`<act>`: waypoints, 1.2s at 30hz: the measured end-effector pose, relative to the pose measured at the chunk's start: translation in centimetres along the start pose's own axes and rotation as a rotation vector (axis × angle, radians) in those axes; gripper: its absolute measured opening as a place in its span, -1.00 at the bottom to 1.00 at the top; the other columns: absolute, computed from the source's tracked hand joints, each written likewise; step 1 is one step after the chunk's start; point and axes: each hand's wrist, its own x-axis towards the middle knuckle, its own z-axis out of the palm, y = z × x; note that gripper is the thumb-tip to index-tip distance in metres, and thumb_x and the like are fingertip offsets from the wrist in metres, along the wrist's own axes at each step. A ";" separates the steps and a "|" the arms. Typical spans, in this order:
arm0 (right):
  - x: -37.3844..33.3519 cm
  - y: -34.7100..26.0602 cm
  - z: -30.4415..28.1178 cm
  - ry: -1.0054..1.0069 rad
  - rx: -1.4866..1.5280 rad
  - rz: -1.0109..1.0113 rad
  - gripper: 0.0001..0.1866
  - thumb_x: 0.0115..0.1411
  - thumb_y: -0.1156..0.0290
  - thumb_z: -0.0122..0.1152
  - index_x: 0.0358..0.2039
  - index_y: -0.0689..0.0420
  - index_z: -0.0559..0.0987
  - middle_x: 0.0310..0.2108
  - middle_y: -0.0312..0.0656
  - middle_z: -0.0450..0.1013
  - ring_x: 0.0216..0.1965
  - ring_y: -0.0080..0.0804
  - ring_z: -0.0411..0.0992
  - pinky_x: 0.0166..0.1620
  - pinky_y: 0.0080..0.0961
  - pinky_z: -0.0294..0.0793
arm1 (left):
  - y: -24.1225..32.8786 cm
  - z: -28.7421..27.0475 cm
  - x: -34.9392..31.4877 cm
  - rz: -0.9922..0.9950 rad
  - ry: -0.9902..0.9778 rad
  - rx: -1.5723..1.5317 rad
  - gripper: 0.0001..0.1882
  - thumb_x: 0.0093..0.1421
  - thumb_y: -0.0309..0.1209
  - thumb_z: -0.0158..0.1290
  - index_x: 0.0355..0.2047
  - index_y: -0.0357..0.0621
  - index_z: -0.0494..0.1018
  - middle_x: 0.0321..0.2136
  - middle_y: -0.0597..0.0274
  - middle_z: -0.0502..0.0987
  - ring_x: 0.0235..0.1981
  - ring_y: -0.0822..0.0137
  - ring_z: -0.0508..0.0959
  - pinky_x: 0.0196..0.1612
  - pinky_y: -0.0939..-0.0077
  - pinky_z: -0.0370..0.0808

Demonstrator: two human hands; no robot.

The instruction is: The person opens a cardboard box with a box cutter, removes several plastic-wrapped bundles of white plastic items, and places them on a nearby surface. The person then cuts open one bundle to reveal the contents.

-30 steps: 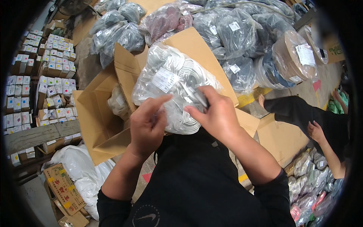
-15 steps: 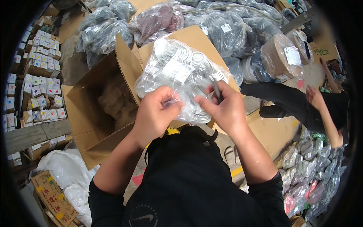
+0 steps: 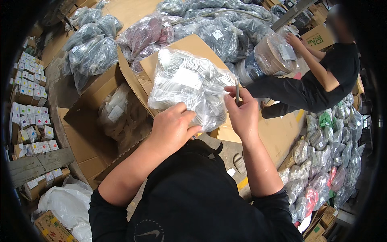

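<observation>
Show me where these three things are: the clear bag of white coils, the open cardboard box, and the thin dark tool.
clear bag of white coils (image 3: 189,86), head view, on the bag's middle near its white label.
open cardboard box (image 3: 82,139), head view, on its bare inner wall.
thin dark tool (image 3: 237,92), head view, on its shaft above the right hand's fingers.

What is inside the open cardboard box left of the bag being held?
The open cardboard box holds clear bags of pale coiled items. How deep they go is hidden.

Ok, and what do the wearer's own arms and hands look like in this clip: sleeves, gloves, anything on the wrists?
Both hands, the left hand and the right hand, are bare: no gloves, and no rings or watch visible. The forearms are uncovered; black long sleeves are pushed up near the elbows, part of a black top.
</observation>
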 end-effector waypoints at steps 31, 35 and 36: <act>0.0 -3.7 -4.1 -0.438 -0.552 -0.189 -0.83 0.07 0.45 0.22 -0.34 0.26 0.61 -0.47 0.09 0.53 -0.40 -0.01 0.53 -0.30 -0.28 0.49 | 2.3 0.3 2.0 0.265 -0.033 -0.051 -0.69 0.23 -0.10 0.09 -0.39 -0.09 0.51 -0.45 0.11 0.50 -0.50 0.05 0.56 -0.45 0.22 0.48; 1.0 -2.6 -3.9 -0.418 -0.688 -0.154 -0.82 0.05 0.39 0.22 -0.37 0.22 0.61 -0.48 0.10 0.51 -0.38 0.09 0.49 -0.30 -0.19 0.47 | 1.9 1.3 3.8 0.079 -0.010 0.006 -0.75 0.25 -0.26 0.06 -0.47 -0.16 0.51 -0.61 0.05 0.54 -0.55 -0.05 0.56 -0.47 0.12 0.48; 1.3 -2.2 -3.6 -0.410 -0.704 -0.156 -0.82 0.06 0.39 0.21 -0.37 0.23 0.61 -0.48 0.10 0.51 -0.39 0.08 0.50 -0.30 -0.20 0.47 | 1.6 1.4 4.0 0.022 -0.041 0.049 -0.75 0.24 -0.26 0.07 -0.47 -0.17 0.51 -0.61 0.03 0.55 -0.55 -0.06 0.57 -0.47 0.10 0.49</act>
